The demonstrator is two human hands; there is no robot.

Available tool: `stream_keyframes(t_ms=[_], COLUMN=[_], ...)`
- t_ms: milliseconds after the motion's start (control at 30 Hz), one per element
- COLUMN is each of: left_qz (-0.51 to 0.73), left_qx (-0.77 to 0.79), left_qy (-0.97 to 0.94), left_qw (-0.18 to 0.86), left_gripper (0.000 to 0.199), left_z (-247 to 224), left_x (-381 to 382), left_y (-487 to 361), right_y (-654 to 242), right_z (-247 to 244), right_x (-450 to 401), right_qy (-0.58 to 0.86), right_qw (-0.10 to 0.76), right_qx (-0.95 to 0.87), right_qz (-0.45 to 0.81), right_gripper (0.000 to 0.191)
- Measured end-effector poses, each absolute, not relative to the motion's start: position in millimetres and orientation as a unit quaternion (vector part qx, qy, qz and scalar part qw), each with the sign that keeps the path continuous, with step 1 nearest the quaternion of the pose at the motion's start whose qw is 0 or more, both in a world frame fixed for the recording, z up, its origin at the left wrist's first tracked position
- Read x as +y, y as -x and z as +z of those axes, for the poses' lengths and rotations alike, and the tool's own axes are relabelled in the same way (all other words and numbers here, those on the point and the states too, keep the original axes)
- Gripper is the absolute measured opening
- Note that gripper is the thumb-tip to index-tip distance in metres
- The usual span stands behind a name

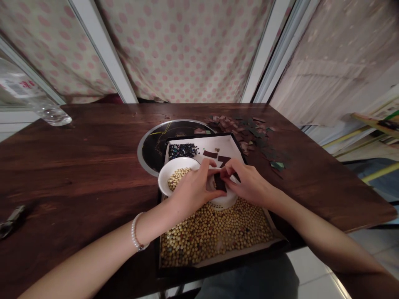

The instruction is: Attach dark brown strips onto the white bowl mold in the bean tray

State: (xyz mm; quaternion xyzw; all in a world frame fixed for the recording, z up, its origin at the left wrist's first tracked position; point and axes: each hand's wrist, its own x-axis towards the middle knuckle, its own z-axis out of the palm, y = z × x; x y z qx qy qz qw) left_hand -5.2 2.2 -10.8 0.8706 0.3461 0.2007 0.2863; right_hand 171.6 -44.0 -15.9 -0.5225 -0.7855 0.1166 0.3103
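Observation:
My left hand (193, 192) and my right hand (246, 183) meet over a tray, pinching a dark brown strip (220, 183) between their fingers. Its ends are partly hidden by my fingers. Under the hands sits a white perforated dish (223, 202). Just left of my left hand, a white bowl (164, 178) holds pale soybeans. Many more soybeans (215, 234) cover the tray's near half. On the tray's white paper lining (202, 143) lie a heap of dark beads (183, 150) and two similar dark strips (210, 154). A pearl bracelet (136, 232) circles my left wrist.
The tray stands on a dark wooden table (77, 166), overlapping a round black hob (151, 153). Dark and green scraps (246, 135) lie scattered behind it. A plastic bottle (37, 99) stands at the far left, and a small metal tool (12, 221) lies at the left. Polka-dot curtains hang behind.

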Motion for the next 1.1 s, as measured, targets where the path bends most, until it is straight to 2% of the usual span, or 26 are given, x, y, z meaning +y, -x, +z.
stream_keyframes(t_ms=[133, 367, 600, 767, 933, 1100], left_qz=[0.204, 0.243, 0.256, 0.252, 0.251, 0.239], left_qx=[0.345, 0.365, 0.351, 0.348, 0.363, 0.371], left_qy=[-0.869, -0.849, -0.826, -0.826, -0.821, -0.816], left_qw=[0.29, 0.297, 0.359, 0.365, 0.362, 0.373], left_gripper=[0.055, 0.059, 0.06, 0.052, 0.061, 0.068], left_z=[-9.9, -12.3, -14.4, -11.6, -10.5, -10.9], left_x=[1.7, 3.9, 6.6, 5.7, 5.3, 5.7], left_y=[5.3, 5.6, 5.8, 6.5, 6.6, 6.5], right_y=[-168.9, -170.6, -161.4, -148.4, -146.4, -162.0], right_z=[-14.0, -19.7, -20.3, -15.7, -16.2, -12.9], right_x=[-45.7, -39.4, -44.2, -28.4, -13.0, -21.1], right_qy=[0.504, 0.52, 0.441, 0.39, 0.319, 0.356], right_qw=[0.304, 0.342, 0.439, 0.415, 0.357, 0.391], right_qx=[-0.795, -0.773, -0.776, -0.817, -0.876, -0.841], right_qz=[0.148, 0.121, 0.099, 0.089, 0.066, 0.119], right_gripper=[0.02, 0.021, 0.025, 0.02, 0.019, 0.011])
